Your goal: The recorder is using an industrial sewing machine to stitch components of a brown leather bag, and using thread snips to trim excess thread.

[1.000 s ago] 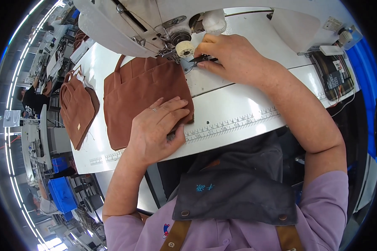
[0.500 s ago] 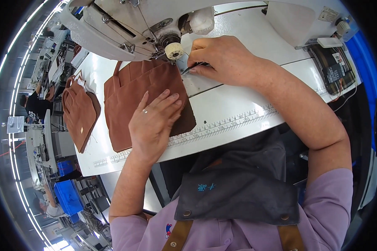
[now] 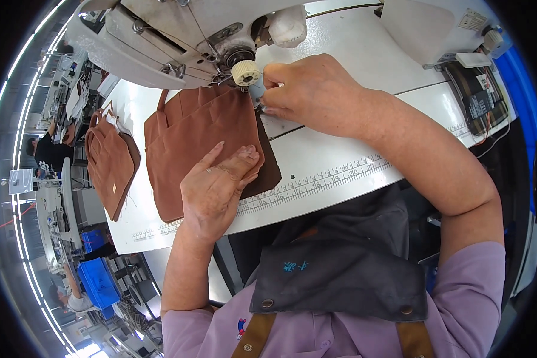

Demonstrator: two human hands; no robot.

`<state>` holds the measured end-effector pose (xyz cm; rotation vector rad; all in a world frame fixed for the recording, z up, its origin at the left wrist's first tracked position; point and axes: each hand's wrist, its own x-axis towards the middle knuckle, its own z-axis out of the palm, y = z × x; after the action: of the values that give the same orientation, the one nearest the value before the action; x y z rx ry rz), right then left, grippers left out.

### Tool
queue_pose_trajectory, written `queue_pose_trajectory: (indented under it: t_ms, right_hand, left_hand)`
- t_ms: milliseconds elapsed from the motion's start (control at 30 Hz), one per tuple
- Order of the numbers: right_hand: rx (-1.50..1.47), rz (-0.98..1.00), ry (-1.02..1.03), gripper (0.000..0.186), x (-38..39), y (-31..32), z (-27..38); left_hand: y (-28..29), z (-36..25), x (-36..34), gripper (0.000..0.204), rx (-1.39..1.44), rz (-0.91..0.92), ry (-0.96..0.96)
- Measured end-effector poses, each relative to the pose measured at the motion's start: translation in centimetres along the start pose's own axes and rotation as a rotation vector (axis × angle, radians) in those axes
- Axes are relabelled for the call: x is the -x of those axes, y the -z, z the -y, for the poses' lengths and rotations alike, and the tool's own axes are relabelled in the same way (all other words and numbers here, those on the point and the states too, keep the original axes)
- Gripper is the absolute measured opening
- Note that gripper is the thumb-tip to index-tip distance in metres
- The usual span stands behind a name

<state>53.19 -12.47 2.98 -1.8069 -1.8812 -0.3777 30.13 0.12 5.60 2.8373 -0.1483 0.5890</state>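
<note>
A brown bag with handles lies flat under the sewing machine head, beside its needle area and cream round knob. My left hand rests on the bag's right part, fingers bent and pressed together at the edge of the upper layer. A darker brown layer shows beneath that edge. Close to the right of the needle area, my right hand is closed with fingertips pinched. Only a dark bit of the small pointed tool in it shows; the fingers hide the rest.
A second brown bag lies at the left of the white table. A printed ruler scale runs along the near edge. A dark control box stands at the right. People and machines are beyond on the left.
My left fingers have gone from spread flat to bent at the bag's edge, and more of the darker layer shows. The tool in my right hand is now mostly hidden by curled fingers.
</note>
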Motion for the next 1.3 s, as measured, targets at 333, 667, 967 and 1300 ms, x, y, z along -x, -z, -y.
queue_pose_trajectory:
  t_ms: [333, 667, 967, 1300]
  right_hand:
    - [0.100, -0.038, 0.007, 0.012, 0.1, -0.1, 0.5]
    - [0.108, 0.000, 0.004, 0.007, 0.2, 0.5, 0.9]
    - [0.201, 0.071, 0.054, 0.007, -0.2, 1.0, 1.4]
    - [0.217, 0.006, 0.044, 0.005, 0.1, 0.5, 1.4]
  left_hand:
    - [-0.9, -0.3, -0.2, 0.024, -0.187, -0.024, -0.092]
    - [1.5, 0.1, -3.9, 0.022, -0.025, 0.247, -0.045]
    - [-1.9, 2.7, -2.4, 0.058, 0.078, 0.062, 0.116]
    - [-1.7, 2.9, -2.2, 0.054, 0.037, 0.097, 0.063]
